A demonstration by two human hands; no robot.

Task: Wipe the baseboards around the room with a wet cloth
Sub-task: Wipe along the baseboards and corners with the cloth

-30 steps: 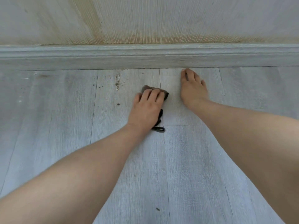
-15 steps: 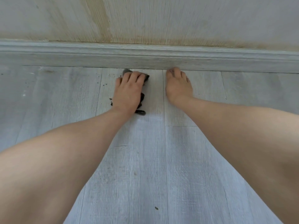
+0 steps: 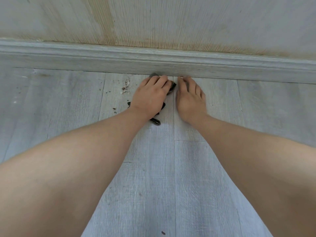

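Left hand flat, pressing dark cloth against baseboard, right hand flat on floor

Head camera looks steeply down, close, facing the baseboard.

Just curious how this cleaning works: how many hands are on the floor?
2. The left hand presses the dark cloth by the baseboard; the right hand rests flat beside it.
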